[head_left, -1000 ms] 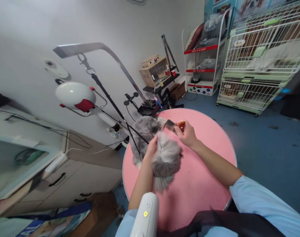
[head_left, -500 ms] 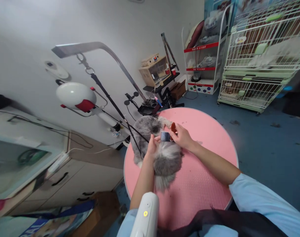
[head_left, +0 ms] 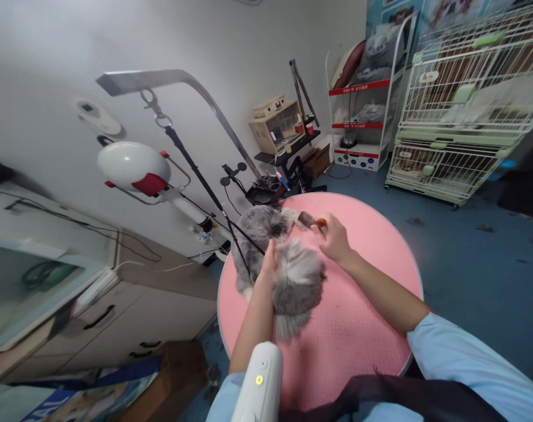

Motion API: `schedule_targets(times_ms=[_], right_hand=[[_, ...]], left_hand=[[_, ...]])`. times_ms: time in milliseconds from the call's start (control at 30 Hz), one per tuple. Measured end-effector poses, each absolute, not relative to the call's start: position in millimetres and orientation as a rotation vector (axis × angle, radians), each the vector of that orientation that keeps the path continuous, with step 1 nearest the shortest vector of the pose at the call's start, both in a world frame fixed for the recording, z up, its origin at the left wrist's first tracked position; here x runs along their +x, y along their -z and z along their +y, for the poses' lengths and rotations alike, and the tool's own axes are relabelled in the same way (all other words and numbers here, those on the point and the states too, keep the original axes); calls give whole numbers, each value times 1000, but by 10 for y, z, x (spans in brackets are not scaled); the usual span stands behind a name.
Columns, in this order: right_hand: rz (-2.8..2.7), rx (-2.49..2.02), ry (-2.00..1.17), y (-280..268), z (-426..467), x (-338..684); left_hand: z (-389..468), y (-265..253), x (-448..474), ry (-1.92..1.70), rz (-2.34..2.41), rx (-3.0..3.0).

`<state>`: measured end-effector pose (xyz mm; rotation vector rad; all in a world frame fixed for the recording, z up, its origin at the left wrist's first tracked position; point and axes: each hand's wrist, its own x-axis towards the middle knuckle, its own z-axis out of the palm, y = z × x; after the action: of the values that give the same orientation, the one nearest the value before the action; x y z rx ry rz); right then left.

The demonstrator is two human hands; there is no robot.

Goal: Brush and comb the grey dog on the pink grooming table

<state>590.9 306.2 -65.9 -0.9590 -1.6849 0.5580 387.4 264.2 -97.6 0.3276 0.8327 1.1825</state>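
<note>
On the round pink grooming table (head_left: 363, 281) is a grey-and-white long-haired dog (head_left: 295, 290); its face does not show. My left hand (head_left: 269, 264) holds the dog at its middle, thumb up, the other fingers mostly hidden in the fur. My right hand (head_left: 334, 237) is closed round the orange-brown handle of a slicker brush (head_left: 307, 220). The brush head points left and sits above the table, apart from the fluffy white fur nearest me. A black grooming loop (head_left: 196, 170) runs down to the dog from a metal arm (head_left: 161, 79).
A white lamp-like device (head_left: 132, 167) on a jointed arm stands at the left. Farther back are a wooden box cabinet (head_left: 277, 129), a shelf rack (head_left: 358, 125) and wire cages (head_left: 451, 135). A white device (head_left: 258, 387) juts up at the bottom, before my body.
My right hand has moved right and away from the fur with the brush, whose head has turned. My left hand stays on the dog, and the view has shifted slightly.
</note>
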Motion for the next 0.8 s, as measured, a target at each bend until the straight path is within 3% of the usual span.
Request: schedule_targets(times_ms=[167, 367, 500, 667, 800], right_hand=[[-1913, -841, -803, 664, 3008, 5858], [-1759, -841, -515, 662, 3006, 5868], [-1933, -766, -773, 648, 3005, 5871], [-1815, -946, -558, 643, 3103, 5922], [-1977, -784, -789, 648, 3111, 5925]], left_hand=[[2652, 950, 3879, -1181, 841, 322], [2663, 1019, 3807, -1230, 927, 323], [2665, 1043, 3814, -1216, 882, 353], [2662, 1025, 3833, -1230, 886, 352], [2664, 1029, 3805, -1178, 901, 372]])
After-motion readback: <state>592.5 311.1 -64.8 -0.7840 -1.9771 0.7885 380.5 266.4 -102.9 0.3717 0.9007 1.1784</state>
